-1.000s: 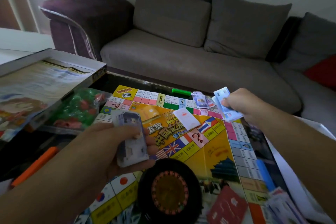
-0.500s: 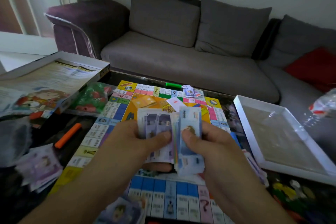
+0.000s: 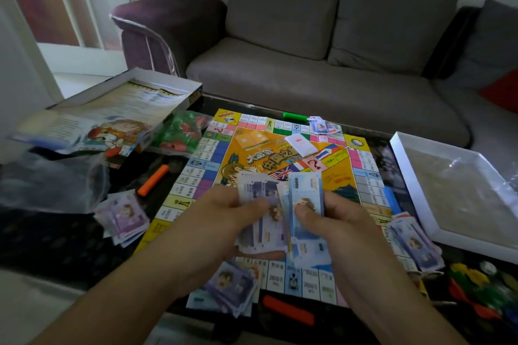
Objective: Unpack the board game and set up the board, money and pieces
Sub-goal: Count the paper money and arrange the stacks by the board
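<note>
Over the board (image 3: 283, 148), your left hand (image 3: 224, 216) grips a fanned wad of notes (image 3: 260, 196) while your right hand (image 3: 333, 218) pinches a blue note (image 3: 307, 190) beside it.

Room dim on my feed — daylight enters from window (image 3: 84, 0) far left. Dark glossy table (image 3: 56, 238) swallows detail near left. Motion blur softens box lid (image 3: 117, 109) and edges; wide-angle bending at corners.

- We see our left hand (image 3: 224, 213) and forearm bare, no sleeve, watch or ring showing
- Our right hand (image 3: 333, 221) is equally bare, nails cut short
</note>
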{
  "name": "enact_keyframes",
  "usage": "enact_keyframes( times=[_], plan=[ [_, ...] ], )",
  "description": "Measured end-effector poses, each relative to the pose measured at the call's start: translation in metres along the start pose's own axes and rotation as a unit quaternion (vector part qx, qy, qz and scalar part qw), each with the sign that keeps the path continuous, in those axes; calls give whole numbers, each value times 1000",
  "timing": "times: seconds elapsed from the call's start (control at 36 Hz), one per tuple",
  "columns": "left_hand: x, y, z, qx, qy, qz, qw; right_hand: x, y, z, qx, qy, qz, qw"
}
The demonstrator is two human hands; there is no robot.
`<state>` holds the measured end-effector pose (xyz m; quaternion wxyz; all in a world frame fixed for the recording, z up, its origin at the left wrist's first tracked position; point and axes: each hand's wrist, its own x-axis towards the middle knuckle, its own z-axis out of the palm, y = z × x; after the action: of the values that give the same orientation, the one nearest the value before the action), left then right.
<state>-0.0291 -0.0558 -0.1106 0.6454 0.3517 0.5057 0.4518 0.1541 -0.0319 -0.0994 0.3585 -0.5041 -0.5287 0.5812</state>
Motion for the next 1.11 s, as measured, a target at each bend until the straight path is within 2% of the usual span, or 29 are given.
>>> enact_keyframes(
  times=[0.22,0.39,0.67,0.89,1.03,1.11],
  plan=[
    [1,-3,0,59,58,26,996,3,5,4,4,6,-4,1000],
    [4,2,3,63,76,12,995,6,9,0,-26,49,-15,998],
    [5,1,-1,90,42,2,995,5,9,6,-119,28,-64,990],
    [2,0,-4,31,62,8,998,-1,4,10,-118,9,-32,992],
    [2,4,-12,-11,50,-18,999,1,-3,7,-112,47,12,993],
    [2,20,-36,-49,96,-5,994,8,-11,11,-108,54,14,993]
  ],
)
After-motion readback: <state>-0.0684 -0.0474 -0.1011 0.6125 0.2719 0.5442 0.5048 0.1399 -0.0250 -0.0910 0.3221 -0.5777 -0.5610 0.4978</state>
